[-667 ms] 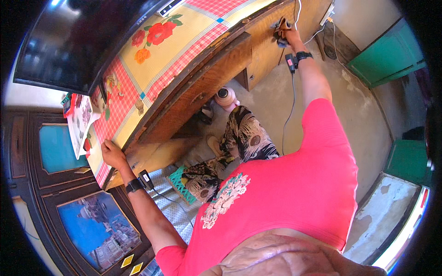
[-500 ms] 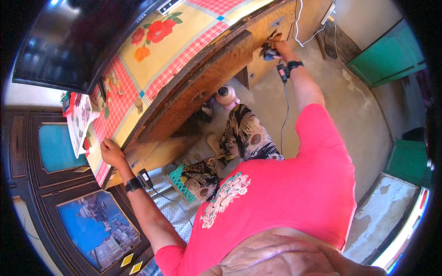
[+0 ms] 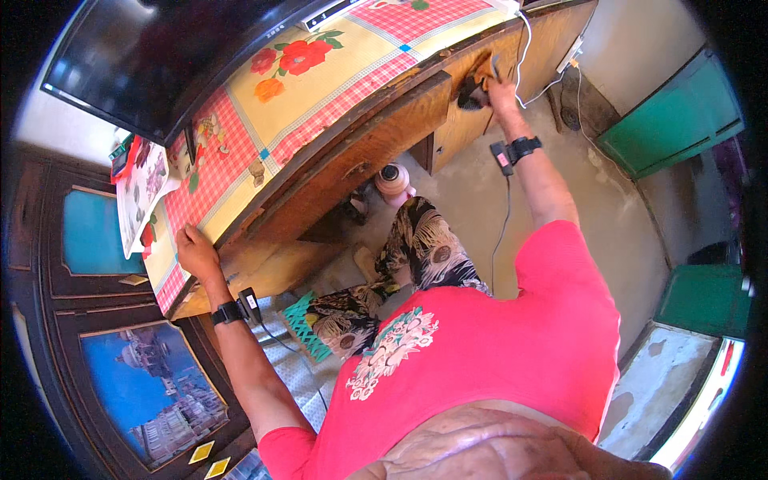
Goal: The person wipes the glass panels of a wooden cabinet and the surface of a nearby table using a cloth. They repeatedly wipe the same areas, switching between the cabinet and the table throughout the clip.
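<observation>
My right hand (image 3: 502, 96) is closed round a bunched cloth (image 3: 472, 94), dark with orange-brown parts. It holds the cloth against the wooden front (image 3: 452, 120) of a long desk, below the edge of its top. My left hand (image 3: 198, 254), fingers curled, grips the desk's near left corner over the patterned tablecloth (image 3: 240, 188). That cloth has red checks, yellow panels and printed flowers. My right fingertips are partly hidden by the cloth and the hand itself.
A large black television (image 3: 160, 64) stands on the desk. White cables (image 3: 524, 60) hang by its right end. Below sits a pinkish round-topped container (image 3: 392, 180). A dark wooden cupboard (image 3: 68, 308) stands left, and a green panel (image 3: 672, 116) right.
My right hand has moved the cloth up the desk's front, over the spot where a metal fitting showed. My left hand stays on the corner. The whole view has shifted slightly.
</observation>
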`<state>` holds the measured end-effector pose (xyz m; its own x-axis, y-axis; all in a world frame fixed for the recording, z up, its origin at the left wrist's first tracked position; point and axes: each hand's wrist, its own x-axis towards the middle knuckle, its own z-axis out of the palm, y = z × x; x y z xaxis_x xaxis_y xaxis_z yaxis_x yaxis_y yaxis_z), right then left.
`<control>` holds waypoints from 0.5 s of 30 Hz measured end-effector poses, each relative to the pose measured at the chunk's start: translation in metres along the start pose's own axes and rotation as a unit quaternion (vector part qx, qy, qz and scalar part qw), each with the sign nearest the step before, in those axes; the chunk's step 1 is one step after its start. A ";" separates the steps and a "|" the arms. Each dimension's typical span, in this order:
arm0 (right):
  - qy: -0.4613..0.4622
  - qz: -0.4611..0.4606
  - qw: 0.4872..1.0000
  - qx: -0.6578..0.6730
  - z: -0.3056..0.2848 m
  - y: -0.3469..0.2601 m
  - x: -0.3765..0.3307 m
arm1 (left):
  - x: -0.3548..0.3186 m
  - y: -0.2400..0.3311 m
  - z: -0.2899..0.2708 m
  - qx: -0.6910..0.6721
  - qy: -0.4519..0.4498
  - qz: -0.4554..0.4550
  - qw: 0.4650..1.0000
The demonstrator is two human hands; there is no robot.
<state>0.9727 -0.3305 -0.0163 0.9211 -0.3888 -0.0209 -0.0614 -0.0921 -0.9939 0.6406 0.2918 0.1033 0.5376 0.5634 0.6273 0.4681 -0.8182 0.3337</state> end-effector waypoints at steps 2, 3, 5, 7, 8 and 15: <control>0.062 -0.126 0.986 -0.087 -0.015 -0.042 0.018 | 0.001 -0.001 0.001 0.003 0.002 0.007 1.000; 0.062 -0.236 0.968 -0.061 -0.021 -0.061 0.022 | 0.001 0.000 0.001 0.001 0.002 0.004 1.000; 0.083 -0.369 0.920 -0.107 -0.024 -0.104 0.034 | 0.001 0.001 0.001 0.002 -0.001 -0.006 1.000; 0.040 -0.428 0.884 -0.185 -0.017 -0.139 0.043 | -0.001 0.003 0.000 0.003 0.016 0.013 1.000; 0.025 -0.429 0.867 -0.253 -0.005 -0.152 0.047 | -0.002 0.005 -0.001 0.005 0.013 0.003 1.000; -0.029 -0.161 0.805 -0.570 0.061 -0.170 0.037 | -0.003 0.013 -0.004 0.000 0.038 0.007 0.999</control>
<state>1.0402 -0.2736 0.1448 0.9742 -0.1360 0.1801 -0.0981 -0.9739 -0.2049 0.6421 0.2793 0.1091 0.4895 0.5421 0.6830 0.4608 -0.8258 0.3252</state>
